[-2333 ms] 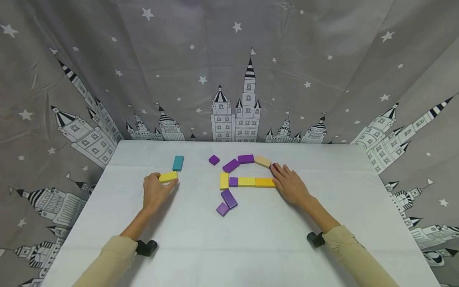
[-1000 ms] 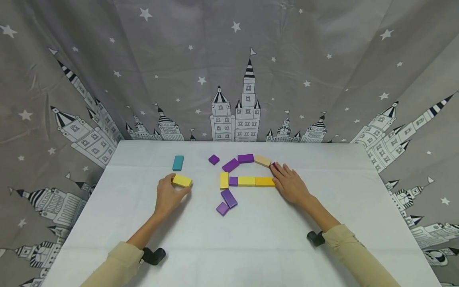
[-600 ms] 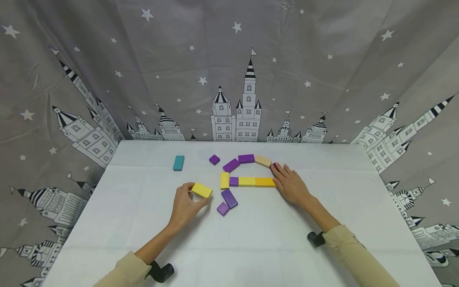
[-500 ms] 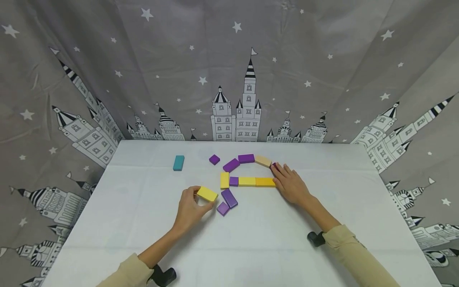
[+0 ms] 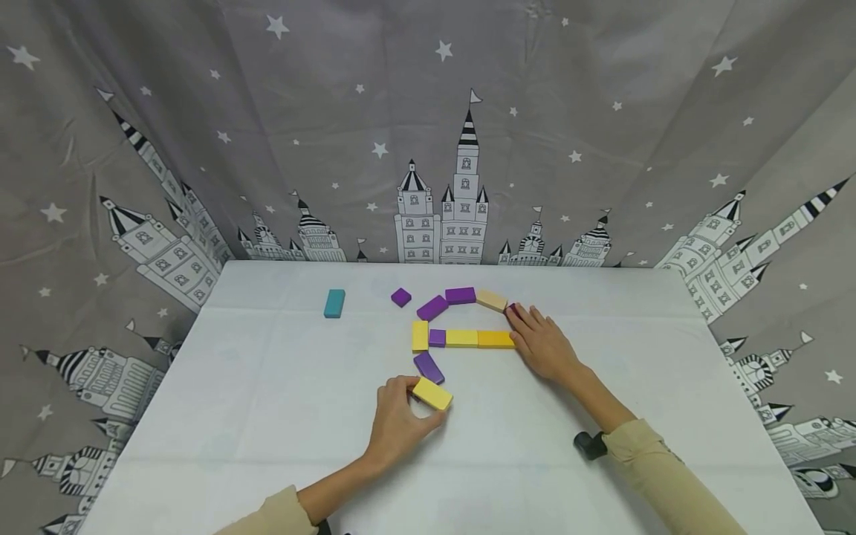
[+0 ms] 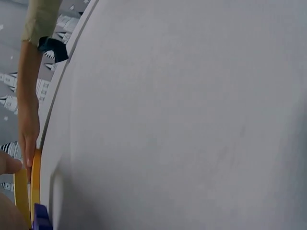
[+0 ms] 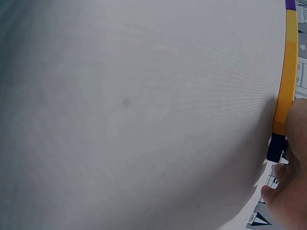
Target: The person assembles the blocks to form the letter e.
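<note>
Grey castle-print curtain point(image 5: 321, 89) along the tabletop's back edge. White tabletop point(image 5: 535, 461) below. Right hand point(image 5: 545, 349) lies flat, fingers straight, toward the right edge, fingertips on a partly covered dark block point(image 5: 512, 307). Left hand point(image 5: 397, 423) pinches a yellow block point(image 5: 432, 394) between thumb and fingers, about midway between left and right edges, just front of an angled purple block point(image 5: 429, 367); contact can't tell. Teal block point(image 5: 334, 303) near back-left corner. Orange block point(image 5: 495, 339) beside right hand. Small purple block point(image 5: 401, 297) near back edge.
</note>
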A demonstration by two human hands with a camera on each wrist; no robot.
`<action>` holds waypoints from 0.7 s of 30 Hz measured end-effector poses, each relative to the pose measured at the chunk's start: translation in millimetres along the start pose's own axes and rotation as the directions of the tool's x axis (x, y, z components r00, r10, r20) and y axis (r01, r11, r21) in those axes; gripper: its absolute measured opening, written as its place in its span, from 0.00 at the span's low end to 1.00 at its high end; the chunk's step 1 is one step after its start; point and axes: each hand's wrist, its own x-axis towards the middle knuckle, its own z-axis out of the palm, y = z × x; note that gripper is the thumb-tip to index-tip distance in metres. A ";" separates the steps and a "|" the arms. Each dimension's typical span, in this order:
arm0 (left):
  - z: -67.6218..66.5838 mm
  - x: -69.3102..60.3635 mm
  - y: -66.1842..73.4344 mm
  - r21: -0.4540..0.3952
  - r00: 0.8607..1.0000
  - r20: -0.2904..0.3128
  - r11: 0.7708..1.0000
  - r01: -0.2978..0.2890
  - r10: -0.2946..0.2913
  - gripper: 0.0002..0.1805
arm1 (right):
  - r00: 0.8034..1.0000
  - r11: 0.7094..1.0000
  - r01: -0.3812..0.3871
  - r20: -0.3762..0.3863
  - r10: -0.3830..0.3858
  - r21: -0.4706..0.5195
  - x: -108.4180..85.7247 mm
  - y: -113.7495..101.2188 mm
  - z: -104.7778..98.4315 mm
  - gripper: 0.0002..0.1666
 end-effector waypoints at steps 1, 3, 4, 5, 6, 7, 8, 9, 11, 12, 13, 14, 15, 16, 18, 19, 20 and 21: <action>2.9 -1.0 0.8 0.006 1.000 -0.004 1.000 -0.010 0.010 0.34 | 1.000 1.000 0.001 -0.002 -0.001 0.000 0.1 0.3 0.2 0.33; 6.8 -2.3 2.6 0.014 1.000 -0.010 0.999 -0.028 0.029 0.34 | 1.000 1.000 0.005 -0.008 -0.004 0.003 -0.2 0.5 0.1 0.33; 8.5 -2.6 3.4 0.019 0.999 -0.011 0.999 -0.034 0.034 0.33 | 1.000 1.000 0.007 -0.010 -0.007 0.004 -0.3 0.6 0.2 0.33; 10.1 -2.6 4.1 0.020 0.999 -0.011 0.999 -0.035 0.036 0.33 | 1.000 1.000 0.008 -0.013 -0.008 0.005 -0.4 0.7 0.2 0.33; 11.7 -2.5 4.7 0.021 0.999 -0.010 0.999 -0.037 0.037 0.33 | 1.000 1.000 0.010 -0.015 -0.010 0.005 -0.7 1.0 0.3 0.33; 13.1 -2.4 5.1 0.022 0.999 -0.009 0.999 -0.034 0.035 0.33 | 1.000 1.000 0.011 -0.016 -0.011 0.003 -0.9 1.2 0.7 0.33; 14.5 -2.4 5.3 0.023 0.999 -0.008 0.999 -0.033 0.033 0.33 | 1.000 1.000 0.012 -0.018 -0.012 0.004 -0.9 1.3 0.9 0.33; 15.9 -2.3 5.7 0.025 0.999 -0.008 0.999 -0.033 0.033 0.33 | 1.000 1.000 0.013 -0.018 -0.013 0.002 -0.9 1.3 1.0 0.33; 19.0 -1.7 5.6 0.031 1.000 -0.008 0.999 -0.029 0.029 0.33 | 1.000 1.000 0.013 -0.019 -0.013 0.001 -0.9 1.4 1.1 0.33; 20.4 -1.6 5.5 0.035 1.000 -0.011 0.999 -0.029 0.029 0.33 | 1.000 1.000 0.012 -0.018 -0.012 0.000 -0.8 1.3 1.0 0.33; 21.7 -1.5 5.3 0.039 1.000 -0.014 0.999 -0.027 0.028 0.33 | 1.000 1.000 0.012 -0.016 -0.012 0.000 -0.7 1.2 0.9 0.33; 23.0 -1.6 5.1 0.042 0.999 -0.020 0.999 -0.029 0.029 0.33 | 1.000 1.000 0.010 -0.014 -0.010 0.003 -0.5 1.0 0.7 0.33; 24.2 -1.6 4.8 0.045 0.999 -0.023 0.999 -0.029 0.031 0.33 | 1.000 1.000 0.009 -0.012 -0.009 0.003 -0.5 0.9 0.5 0.33; 25.3 -1.8 4.5 0.048 0.999 -0.027 0.998 -0.030 0.031 0.34 | 1.000 1.000 0.008 -0.010 -0.008 0.003 -0.5 0.8 0.5 0.34; 27.2 -2.3 4.2 0.048 0.999 -0.035 0.998 -0.032 0.033 0.34 | 1.000 1.000 0.008 -0.006 -0.008 0.001 -0.5 0.9 0.6 0.34; 28.0 -2.6 3.9 0.050 0.999 -0.038 0.998 -0.033 0.035 0.34 | 1.000 1.000 0.008 -0.006 -0.008 0.001 -0.5 1.0 0.8 0.34; 28.7 -2.9 4.0 0.051 0.998 -0.042 0.998 -0.035 0.037 0.34 | 1.000 1.000 0.008 -0.006 -0.008 0.001 -0.5 1.1 1.1 0.34; 29.4 -3.3 4.0 0.053 0.998 -0.043 0.998 -0.036 0.038 0.34 | 1.000 1.000 0.008 -0.007 -0.008 -0.001 -0.5 1.3 1.4 0.33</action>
